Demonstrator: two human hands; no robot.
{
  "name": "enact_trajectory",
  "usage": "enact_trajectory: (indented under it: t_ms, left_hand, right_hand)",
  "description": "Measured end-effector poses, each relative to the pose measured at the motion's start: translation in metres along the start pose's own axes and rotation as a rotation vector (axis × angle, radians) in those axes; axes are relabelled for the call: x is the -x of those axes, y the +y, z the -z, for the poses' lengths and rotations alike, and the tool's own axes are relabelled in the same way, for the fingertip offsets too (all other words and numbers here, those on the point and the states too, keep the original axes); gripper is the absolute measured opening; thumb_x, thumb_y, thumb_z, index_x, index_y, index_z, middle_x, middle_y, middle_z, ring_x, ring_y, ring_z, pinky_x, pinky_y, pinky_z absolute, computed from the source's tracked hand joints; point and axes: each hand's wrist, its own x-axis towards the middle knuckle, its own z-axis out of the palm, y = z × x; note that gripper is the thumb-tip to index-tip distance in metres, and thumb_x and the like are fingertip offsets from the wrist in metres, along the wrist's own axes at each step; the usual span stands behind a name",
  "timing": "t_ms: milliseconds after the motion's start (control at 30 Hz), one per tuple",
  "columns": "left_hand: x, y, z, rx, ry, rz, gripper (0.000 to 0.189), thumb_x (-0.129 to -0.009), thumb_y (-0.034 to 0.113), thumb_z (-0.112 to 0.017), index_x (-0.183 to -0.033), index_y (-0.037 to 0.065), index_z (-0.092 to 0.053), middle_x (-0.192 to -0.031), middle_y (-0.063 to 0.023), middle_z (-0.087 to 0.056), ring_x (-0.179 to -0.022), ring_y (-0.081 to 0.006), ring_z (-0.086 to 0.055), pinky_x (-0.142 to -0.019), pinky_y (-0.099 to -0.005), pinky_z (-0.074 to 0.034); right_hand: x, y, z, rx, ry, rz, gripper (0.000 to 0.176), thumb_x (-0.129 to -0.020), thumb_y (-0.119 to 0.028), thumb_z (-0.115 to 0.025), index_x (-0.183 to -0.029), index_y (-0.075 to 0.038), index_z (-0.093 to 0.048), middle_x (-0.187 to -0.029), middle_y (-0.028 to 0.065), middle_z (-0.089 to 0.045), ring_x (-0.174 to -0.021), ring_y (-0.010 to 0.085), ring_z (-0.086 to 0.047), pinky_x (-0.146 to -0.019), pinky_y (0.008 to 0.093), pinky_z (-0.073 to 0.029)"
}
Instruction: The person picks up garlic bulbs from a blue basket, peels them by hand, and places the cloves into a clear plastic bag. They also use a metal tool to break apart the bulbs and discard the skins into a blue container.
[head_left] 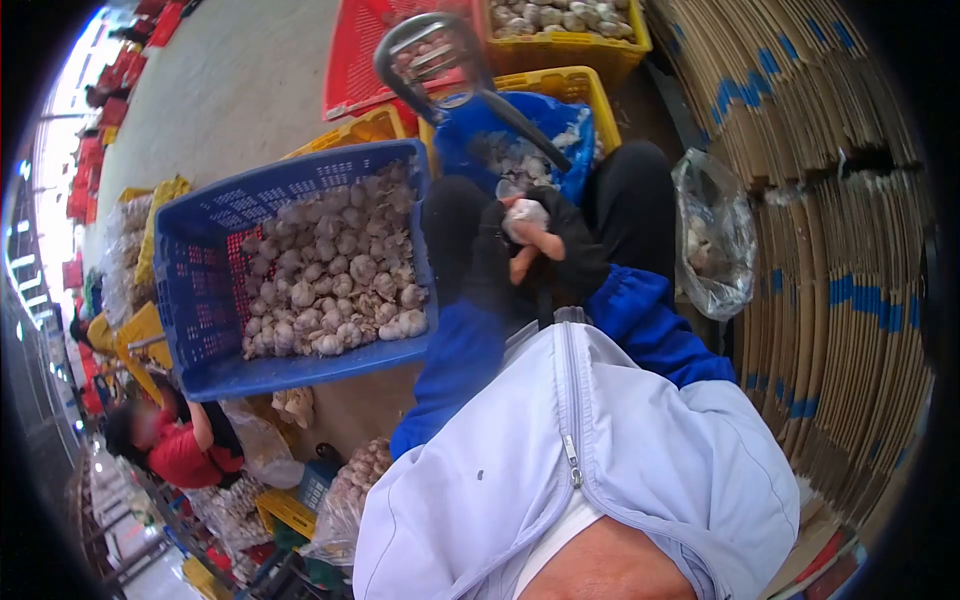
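Both hands meet over my lap, in black gloves with bare fingertips and blue sleeve covers. A white garlic bulb (527,213) sits between them. My left hand (490,262) closes on it from the left and my right hand (568,248) from the right. Right behind the hands stands a yellow crate with a blue liner (470,125), holding garlic. A blue crate (200,290) heaped with garlic bulbs (335,270) is tilted at my left knee. A dark curved metal handle (430,45) arches above the lined crate.
A clear plastic bag (712,240) with garlic leans by my right leg. Stacked flat cardboard (850,250) fills the right side. More yellow crates (565,45) and a red crate (355,60) stand beyond. A person in red (175,445) works at lower left.
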Motion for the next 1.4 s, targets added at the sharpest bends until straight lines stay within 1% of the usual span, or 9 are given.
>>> enact_trajectory:
  t_ms: [167,300,367,500,700,867,1133,1267,1400]
  left_hand:
    - [0.015,0.028,0.026,-0.829,-0.043,0.031,0.040,-0.072,0.022,-0.067,-0.105,0.007,-0.050,-0.075,-0.0129,-0.058,-0.060,-0.0245,-0.058,-0.059,-0.0328,-0.046]
    - [0.016,-0.015,0.119,-0.863,0.374,-0.142,0.027,-0.071,0.021,-0.066,-0.090,0.005,-0.057,-0.073,-0.0119,-0.059,-0.063,-0.0270,-0.058,-0.058,-0.0340,-0.045]
    - [0.026,-0.043,0.180,-1.195,0.380,-0.083,0.023,-0.069,0.021,-0.065,-0.083,0.005,-0.058,-0.075,-0.0129,-0.059,-0.069,-0.0295,-0.058,-0.064,-0.0362,-0.046]
    - [0.027,-0.086,0.263,-1.689,0.532,-0.032,0.024,-0.068,0.024,-0.065,-0.081,0.004,-0.058,-0.077,-0.0141,-0.059,-0.073,-0.0312,-0.058,-0.067,-0.0381,-0.046]
    - [0.012,-0.106,0.318,-1.620,0.695,0.479,0.028,-0.068,0.027,-0.064,-0.082,0.004,-0.057,-0.079,-0.0153,-0.059,-0.076,-0.0323,-0.057,-0.069,-0.0392,-0.046]
    - [0.018,-0.102,0.335,-1.891,0.511,0.319,0.037,-0.072,0.035,-0.059,-0.092,0.004,-0.058,-0.085,-0.0149,-0.059,-0.080,-0.0281,-0.057,-0.070,-0.0375,-0.046]
    - [0.005,-0.053,0.270,-0.766,0.255,0.460,0.033,-0.081,0.033,-0.050,-0.098,0.006,-0.058,-0.090,-0.0073,-0.060,-0.078,-0.0158,-0.058,-0.066,-0.0305,-0.045]
    - [-0.024,-0.077,0.225,0.000,0.162,0.064,0.036,-0.088,0.033,-0.044,-0.104,0.003,-0.055,-0.094,-0.0014,-0.057,-0.080,-0.0102,-0.053,-0.071,-0.0236,-0.043]
    - [-0.058,-0.094,0.186,-0.005,0.139,-0.030,0.025,-0.084,0.020,-0.054,-0.103,0.004,-0.055,-0.091,-0.0018,-0.057,-0.078,-0.0087,-0.053,-0.067,-0.0206,-0.043]
  right_hand:
    - [-0.002,0.046,0.054,0.353,0.288,0.247,0.027,-0.077,-0.009,-0.062,-0.101,-0.004,-0.053,-0.088,0.0063,-0.057,-0.078,0.0147,-0.056,-0.071,0.0262,-0.047]
    - [0.020,0.055,0.227,0.796,0.400,0.556,0.029,-0.077,-0.005,-0.061,-0.105,-0.002,-0.052,-0.097,0.0068,-0.056,-0.087,0.0148,-0.054,-0.079,0.0249,-0.044]
    - [0.052,-0.016,0.190,0.704,0.635,0.220,0.032,-0.077,-0.010,-0.061,-0.105,0.001,-0.050,-0.099,0.0096,-0.053,-0.092,0.0177,-0.051,-0.081,0.0286,-0.041]
    - [0.070,0.001,0.271,1.153,0.754,0.281,0.034,-0.078,-0.014,-0.061,-0.108,-0.002,-0.050,-0.104,0.0082,-0.053,-0.092,0.0162,-0.051,-0.080,0.0290,-0.041]
    - [0.048,-0.017,0.173,0.822,0.685,0.372,0.020,-0.083,-0.008,-0.054,-0.102,-0.003,-0.055,-0.096,0.0041,-0.057,-0.087,0.0120,-0.052,-0.079,0.0260,-0.041]
    - [0.029,-0.023,0.112,0.853,0.531,0.365,0.019,-0.080,-0.004,-0.056,-0.099,-0.004,-0.055,-0.089,0.0050,-0.058,-0.081,0.0136,-0.054,-0.074,0.0270,-0.043]
    - [-0.012,-0.008,0.066,1.106,0.377,0.374,0.035,-0.077,-0.009,-0.060,-0.110,-0.006,-0.050,-0.095,0.0137,-0.058,-0.085,0.0239,-0.057,-0.078,0.0312,-0.043]
    - [-0.056,0.021,0.059,1.011,0.363,0.309,0.046,-0.078,-0.016,-0.059,-0.119,-0.005,-0.042,-0.099,0.0185,-0.057,-0.092,0.0332,-0.056,-0.080,0.0369,-0.042]
    - [-0.085,0.042,0.064,1.151,0.193,0.209,0.045,-0.079,-0.030,-0.055,-0.117,-0.006,-0.045,-0.103,0.0219,-0.055,-0.090,0.0362,-0.055,-0.079,0.0390,-0.042]
